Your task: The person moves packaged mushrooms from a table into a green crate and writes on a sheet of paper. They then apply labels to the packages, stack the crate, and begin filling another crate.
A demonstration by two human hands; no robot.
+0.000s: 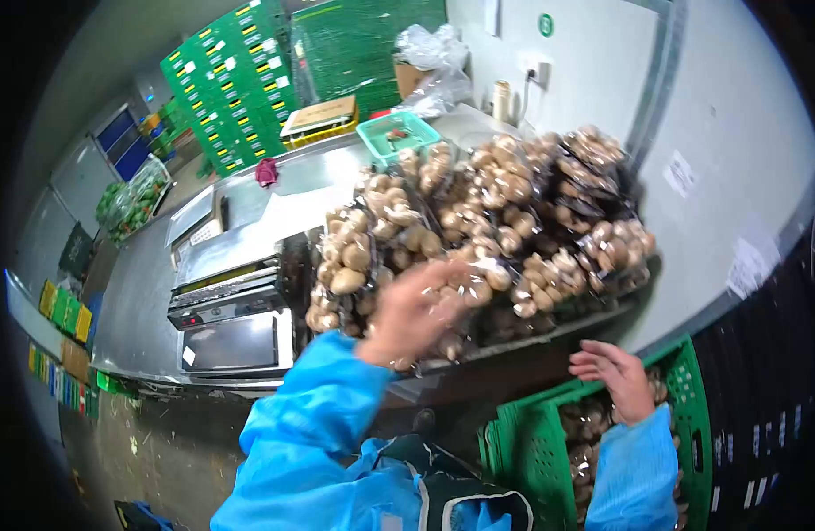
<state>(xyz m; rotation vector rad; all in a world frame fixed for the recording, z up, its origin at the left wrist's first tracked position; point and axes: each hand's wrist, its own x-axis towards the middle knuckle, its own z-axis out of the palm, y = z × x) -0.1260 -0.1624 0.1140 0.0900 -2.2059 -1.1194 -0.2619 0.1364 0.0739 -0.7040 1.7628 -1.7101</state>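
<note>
"Indoors, a person in blue sleeves works at a metal bench. Where are the mushrooms?"

"Film-wrapped packs of them lie heaped at the bench's right end, beside a pale wall, some on dark trays. More mushrooms fill a green crate, set lower, at the person's right."

"And the left hand?"

"It reaches over the front of the heap, blurred, with a pack just behind its fingers. Whether those fingers grip the pack or only touch it, I cannot tell."

"The right hand, then?"

"It hangs above the crate, near its upper end, fingers loosely extended and slightly bent, closed on nothing. The heap's front edge lies well apart from it."

"What else shares the bench?"

"Left of the heap, next to the packs, sits a machine with a flat dark plate at its front. Beyond the packs is a teal tub, with something small and reddish inside. Farther left, a red cloth lies crumpled near the far edge, and stacked bins, green with yellow marks, rise behind it."
</note>
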